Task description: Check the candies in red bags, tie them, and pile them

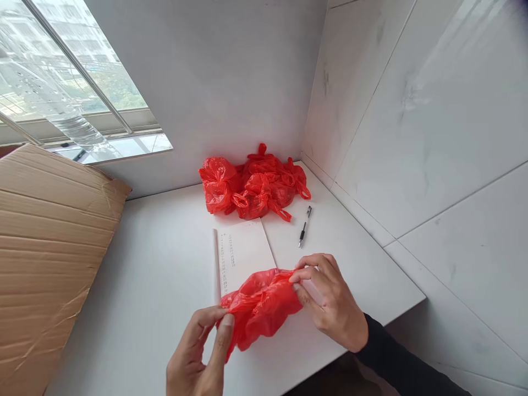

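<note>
A crumpled red plastic bag (264, 308) is stretched between my two hands, above the front part of the table. My left hand (202, 346) pinches its left end between thumb and forefinger. At the other end, my right hand (330, 302) grips the bag with thumb and fingertips. Behind the bag lies a notepad (251, 253) with columns of handwritten numbers, its lower part covered by the bag. A pen (305, 226) with a black grip rests to the right of the pad.
Several bunched red plastic bags (256, 187) are heaped against the back wall. A cardboard box (53, 247) takes up the left side of the white table (157, 286). On the windowsill stands a clear bottle (78, 126). A tiled wall (412, 121) rises on the right.
</note>
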Available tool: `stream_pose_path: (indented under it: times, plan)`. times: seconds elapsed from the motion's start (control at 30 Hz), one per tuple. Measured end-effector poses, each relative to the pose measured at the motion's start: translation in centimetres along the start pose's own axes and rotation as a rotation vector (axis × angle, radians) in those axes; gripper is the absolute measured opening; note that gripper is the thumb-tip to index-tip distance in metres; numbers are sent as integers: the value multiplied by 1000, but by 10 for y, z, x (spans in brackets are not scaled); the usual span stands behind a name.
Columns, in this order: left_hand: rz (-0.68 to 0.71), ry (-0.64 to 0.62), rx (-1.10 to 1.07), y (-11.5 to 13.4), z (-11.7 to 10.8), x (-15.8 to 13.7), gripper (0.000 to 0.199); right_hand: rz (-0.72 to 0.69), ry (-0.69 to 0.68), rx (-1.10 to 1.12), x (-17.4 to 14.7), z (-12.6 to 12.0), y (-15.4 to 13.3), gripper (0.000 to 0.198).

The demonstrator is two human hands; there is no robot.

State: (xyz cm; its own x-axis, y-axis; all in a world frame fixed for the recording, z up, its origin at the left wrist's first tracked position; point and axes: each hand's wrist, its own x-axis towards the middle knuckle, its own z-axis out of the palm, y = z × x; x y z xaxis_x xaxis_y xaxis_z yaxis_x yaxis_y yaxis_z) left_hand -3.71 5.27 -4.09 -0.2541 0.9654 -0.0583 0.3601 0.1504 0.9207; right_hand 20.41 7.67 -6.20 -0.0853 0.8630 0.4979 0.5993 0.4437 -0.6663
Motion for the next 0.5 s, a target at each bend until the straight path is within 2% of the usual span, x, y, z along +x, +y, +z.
stream_pose_path:
  times: [0.07, 0.1, 0.17, 0.27, 0.3, 0.37, 0.4, 0.43, 0.5]
  plan:
    - [-83, 12, 3, -6, -9, 1, 35, 61, 17, 16, -1, -11, 0, 14]
    - [-63, 20, 7, -8, -11, 1, 36, 78, 12, 37, -2, -14, -1, 14]
    - [99, 49, 55, -9, -8, 0, 37, 82, -21, 94, -4, -17, -4, 14]
    - [451, 26, 233, -4, 5, -4, 45, 41, -106, 127, -5, -11, -11, 28]
    - [542, -9, 297, -2, 9, -4, 42, 21, -131, 120, -4, -9, -12, 27]
    - [657, -66, 357, 0, 12, -3, 25, 0, -160, 113, -3, -7, -13, 10]
    - [665, -66, 348, 0, 11, -2, 17, 14, -157, 122, -3, -8, -13, 2]
    - [624, -43, 324, -1, 8, -1, 12, 51, -147, 135, -3, -11, -11, 10]
    - [428, 39, 264, -4, 0, -1, 11, 163, -124, 156, -4, -20, -9, 16]
